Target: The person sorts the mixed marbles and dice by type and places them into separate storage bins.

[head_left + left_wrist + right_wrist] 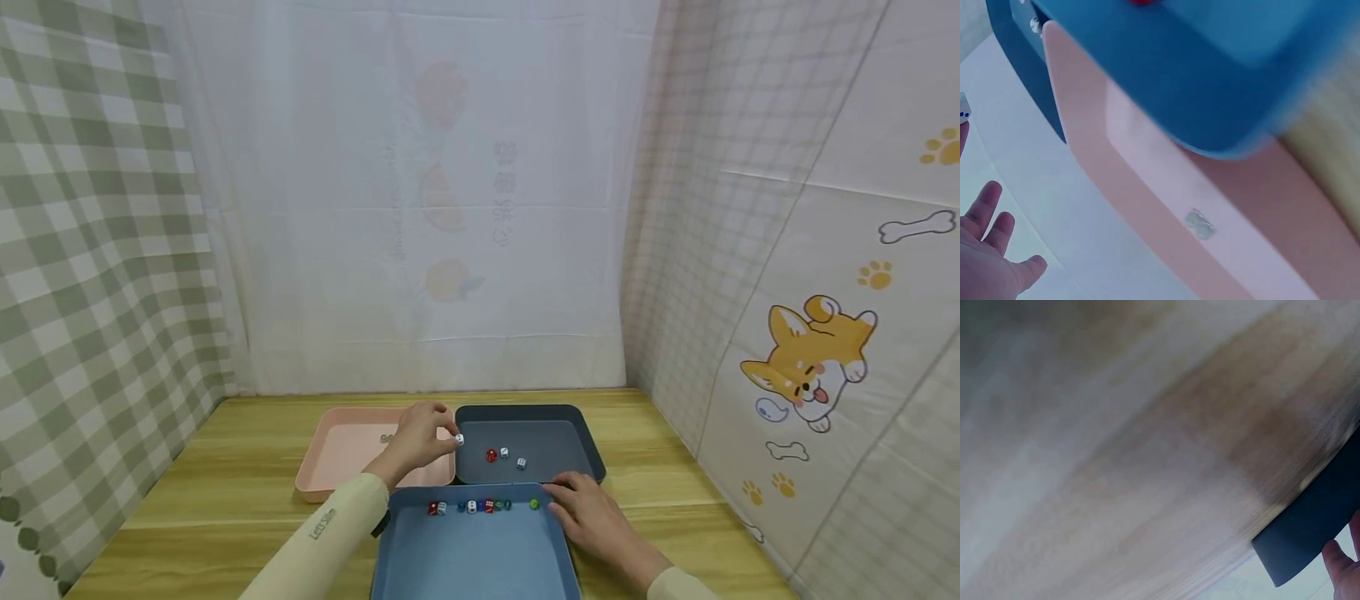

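Observation:
My left hand (422,432) pinches a white die (460,439) between thumb and fingertips, above where the pink and dark trays meet. The left wrist view shows blue pips on that die (964,107), its other fingers spread. At the back right corner of the blue tray (480,558), my right hand (591,512) rests with relaxed fingers along the rim. A row of small dice lies along that tray's far side, among them a red die (432,507), a white die (472,506) and a green die (534,503) near the right fingers.
The dark tray (551,437) holds a red die (491,455) and two white dice (521,463). Inside the pink tray (341,450) lie small pale pieces (386,437). All stand on a wooden table (225,492), with curtains (420,358) behind and at both sides.

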Demonstrator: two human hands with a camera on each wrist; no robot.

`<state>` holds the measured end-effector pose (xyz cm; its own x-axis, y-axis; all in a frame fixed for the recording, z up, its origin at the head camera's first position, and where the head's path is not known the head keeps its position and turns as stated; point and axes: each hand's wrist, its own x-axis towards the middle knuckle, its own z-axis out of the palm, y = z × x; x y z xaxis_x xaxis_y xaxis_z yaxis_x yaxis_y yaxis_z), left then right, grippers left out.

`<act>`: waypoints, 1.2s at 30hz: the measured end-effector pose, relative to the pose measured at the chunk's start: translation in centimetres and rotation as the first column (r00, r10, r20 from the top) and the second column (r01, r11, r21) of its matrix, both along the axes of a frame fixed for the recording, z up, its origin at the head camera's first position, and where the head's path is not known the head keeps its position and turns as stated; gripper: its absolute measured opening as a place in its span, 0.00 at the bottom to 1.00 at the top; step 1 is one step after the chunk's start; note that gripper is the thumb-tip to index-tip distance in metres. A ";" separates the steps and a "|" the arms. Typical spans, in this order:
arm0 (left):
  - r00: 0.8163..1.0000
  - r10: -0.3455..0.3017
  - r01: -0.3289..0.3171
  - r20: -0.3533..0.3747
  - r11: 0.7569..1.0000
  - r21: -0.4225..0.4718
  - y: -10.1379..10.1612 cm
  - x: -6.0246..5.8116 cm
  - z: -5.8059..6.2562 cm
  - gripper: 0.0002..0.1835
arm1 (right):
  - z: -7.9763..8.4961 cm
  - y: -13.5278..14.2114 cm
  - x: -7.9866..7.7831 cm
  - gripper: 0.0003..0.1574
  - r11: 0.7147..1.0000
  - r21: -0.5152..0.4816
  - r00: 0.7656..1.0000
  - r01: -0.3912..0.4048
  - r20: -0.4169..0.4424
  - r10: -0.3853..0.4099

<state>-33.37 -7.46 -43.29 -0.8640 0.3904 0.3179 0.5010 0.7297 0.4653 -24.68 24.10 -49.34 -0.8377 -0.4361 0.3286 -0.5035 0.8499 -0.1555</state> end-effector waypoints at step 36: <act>0.975 0.141 -0.137 0.170 0.990 -0.037 5.0 -3.5 -3.1 0.15 | -0.2 0.1 -0.2 0.18 1.000 0.009 0.999 -0.016 -0.029 0.016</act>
<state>-36.83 -2.50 -46.43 -0.9512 0.2687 0.1520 0.3082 0.7989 0.5164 -24.87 24.23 -49.57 -0.8208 -0.4524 0.3487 -0.5213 0.8429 -0.1336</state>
